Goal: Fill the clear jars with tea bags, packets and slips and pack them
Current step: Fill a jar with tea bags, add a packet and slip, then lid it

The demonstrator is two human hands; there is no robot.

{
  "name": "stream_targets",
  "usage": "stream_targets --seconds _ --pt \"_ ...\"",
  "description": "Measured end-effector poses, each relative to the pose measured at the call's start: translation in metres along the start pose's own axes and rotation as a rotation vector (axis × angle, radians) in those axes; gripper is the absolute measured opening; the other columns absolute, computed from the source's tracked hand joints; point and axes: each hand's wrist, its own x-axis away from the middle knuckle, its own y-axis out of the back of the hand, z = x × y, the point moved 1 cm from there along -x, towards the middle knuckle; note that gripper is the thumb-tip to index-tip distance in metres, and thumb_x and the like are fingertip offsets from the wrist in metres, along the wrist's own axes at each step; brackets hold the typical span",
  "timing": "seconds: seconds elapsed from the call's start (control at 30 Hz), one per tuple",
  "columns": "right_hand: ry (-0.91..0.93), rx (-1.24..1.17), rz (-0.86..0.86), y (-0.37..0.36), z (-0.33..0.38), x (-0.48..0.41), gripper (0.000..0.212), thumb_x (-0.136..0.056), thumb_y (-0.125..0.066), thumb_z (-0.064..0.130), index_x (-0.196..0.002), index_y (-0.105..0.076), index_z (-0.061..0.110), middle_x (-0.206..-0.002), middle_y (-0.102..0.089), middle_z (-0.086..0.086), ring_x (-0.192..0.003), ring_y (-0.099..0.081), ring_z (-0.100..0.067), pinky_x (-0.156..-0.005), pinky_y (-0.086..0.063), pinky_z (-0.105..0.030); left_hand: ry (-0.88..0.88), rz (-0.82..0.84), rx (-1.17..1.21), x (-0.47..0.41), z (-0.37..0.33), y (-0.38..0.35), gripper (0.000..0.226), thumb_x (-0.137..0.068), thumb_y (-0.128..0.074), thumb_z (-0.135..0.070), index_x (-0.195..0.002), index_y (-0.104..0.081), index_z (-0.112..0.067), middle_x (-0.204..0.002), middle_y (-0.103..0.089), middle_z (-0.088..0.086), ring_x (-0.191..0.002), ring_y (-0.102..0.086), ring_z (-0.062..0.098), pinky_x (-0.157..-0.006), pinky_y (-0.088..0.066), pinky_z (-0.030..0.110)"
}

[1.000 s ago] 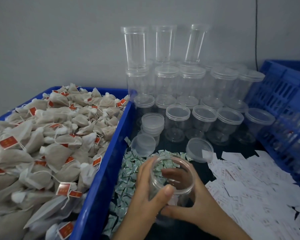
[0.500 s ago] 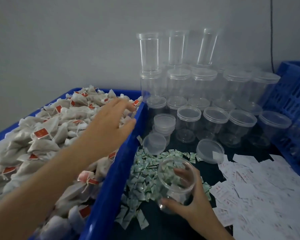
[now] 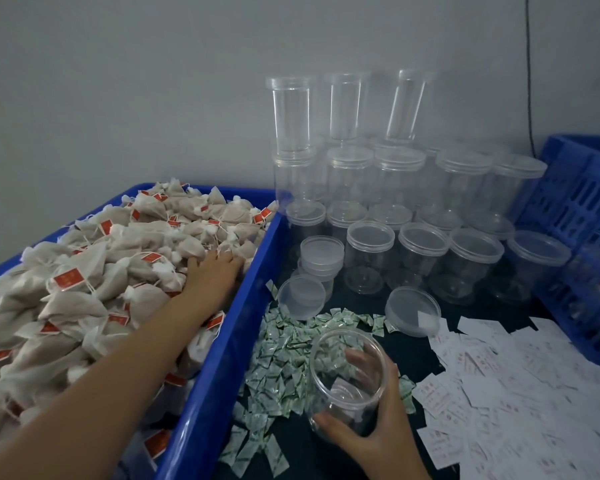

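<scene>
Far to the left of the open jar (image 3: 340,393), a blue tub (image 3: 222,358) is holding a big heap of tea bags (image 3: 101,271). The left hand (image 3: 215,275) is lying on that heap now. A second ago it was holding the jar too, so it has just gone over to fetch bags. Its fingertips are poking in among the bags, and I cannot tell if its grip is pinching one yet. Just left of the jar and behind it, little green packets (image 3: 284,348) are lying on the dark bench (image 3: 416,355). The jar is leaning a bit, has no lid and looks empty. The right hand (image 3: 385,431) is curling its grip round the jar, thumb in front, fingers behind. So I think the filling is only starting. Right of the jar, white slips (image 3: 516,375) are waiting. Behind the jar, more clear jars (image 3: 423,258) are standing.
</scene>
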Motion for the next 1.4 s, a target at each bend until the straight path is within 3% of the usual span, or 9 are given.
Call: stream_targets --seconds 0.17,0.27,0.37,0.63,0.77,1.0,1.13,1.3,1.4 --pt "0.001 -0.006 -0.003 0.000 -0.001 0.000 0.098 -0.061 -0.094 0.044 -0.139 -0.035 0.054 -0.130 -0.058 0.022 -0.122 -0.057 0.000 -0.093 -0.048 -0.010 0.071 -0.255 0.194 0.001 0.005 0.012 0.008 -0.090 -0.060 -0.026 -0.095 -0.059 -0.020 -0.112 -0.050 0.003 -0.113 -0.043 0.025 -0.096 -0.032 0.043" --pt "0.006 -0.011 -0.003 0.000 -0.002 -0.001 0.099 -0.059 -0.094 0.046 -0.138 -0.035 0.056 -0.130 -0.058 0.023 -0.122 -0.057 0.000 -0.092 -0.049 -0.011 0.051 -0.425 0.528 0.009 0.000 0.037 0.017 -0.088 -0.065 -0.024 -0.083 -0.055 -0.011 -0.094 -0.055 0.006 -0.093 -0.052 0.027 -0.077 -0.041 0.037" --pt "0.013 -0.016 -0.008 0.000 -0.002 -0.001 0.097 -0.060 -0.094 0.047 -0.138 -0.036 0.055 -0.130 -0.059 0.022 -0.123 -0.057 -0.002 -0.094 -0.049 -0.013 -0.142 -0.344 0.963 0.031 -0.017 0.072 0.010 -0.086 -0.067 -0.016 -0.089 -0.063 -0.007 -0.085 -0.064 0.004 -0.077 -0.061 0.016 -0.069 -0.051 0.028" --pt "0.033 -0.022 0.007 0.000 0.001 0.000 0.098 -0.063 -0.092 0.021 -0.136 -0.039 0.057 -0.125 -0.064 0.021 -0.110 -0.066 -0.002 -0.084 -0.051 -0.009 -0.688 0.237 0.760 0.103 -0.076 0.086 0.012 -0.083 -0.072 -0.021 -0.094 -0.068 -0.023 -0.086 -0.067 -0.007 -0.084 -0.061 0.008 -0.079 -0.050 0.029" --pt "0.050 -0.034 0.019 0.001 0.004 0.000 0.095 -0.065 -0.090 0.012 -0.133 -0.041 0.058 -0.125 -0.065 0.018 -0.111 -0.066 -0.004 -0.085 -0.052 -0.011 -0.647 0.210 0.713 0.100 -0.082 0.085 0.011 -0.085 -0.071 -0.022 -0.096 -0.068 -0.021 -0.085 -0.066 -0.005 -0.080 -0.058 0.010 -0.077 -0.050 0.035" --pt "-0.004 0.002 0.014 0.002 -0.004 0.001 0.102 -0.063 -0.095 0.033 -0.144 -0.035 0.048 -0.137 -0.055 0.019 -0.125 -0.057 -0.005 -0.092 -0.050 -0.013 -0.478 0.092 0.916 0.079 -0.059 0.089 0.029 -0.088 -0.065 -0.013 -0.109 -0.063 -0.033 -0.093 -0.068 -0.013 -0.088 -0.063 0.000 -0.081 -0.050 0.013" --pt "-0.024 0.036 0.010 0.002 -0.007 0.002 0.107 -0.060 -0.095 0.047 -0.147 -0.032 0.045 -0.139 -0.054 0.016 -0.127 -0.054 -0.004 -0.095 -0.047 -0.013 -0.198 -0.240 0.398 0.048 -0.018 0.073 0.021 -0.090 -0.061 -0.014 -0.109 -0.062 -0.025 -0.106 -0.064 -0.005 -0.093 -0.057 0.007 -0.081 -0.045 0.017" --pt "-0.015 0.074 0.019 0.002 -0.011 0.002 0.110 -0.059 -0.094 0.051 -0.148 -0.030 0.046 -0.140 -0.054 0.014 -0.129 -0.054 -0.008 -0.101 -0.045 -0.026 0.045 0.221 -0.294 0.033 0.018 0.026 0.043 -0.097 -0.044 -0.039 -0.133 -0.042 -0.016 -0.143 -0.040 0.008 -0.131 -0.038 0.026 -0.104 -0.035 0.041" --pt "-0.025 0.082 0.016 0.002 -0.012 0.001 0.110 -0.059 -0.094 0.052 -0.148 -0.029 0.045 -0.141 -0.053 0.013 -0.130 -0.054 -0.007 -0.100 -0.048 -0.020 -0.006 0.148 -0.359 0.029 0.017 0.015 0.039 -0.097 -0.046 -0.033 -0.133 -0.043 -0.018 -0.142 -0.038 0.007 -0.133 -0.035 0.026 -0.105 -0.031 0.042"
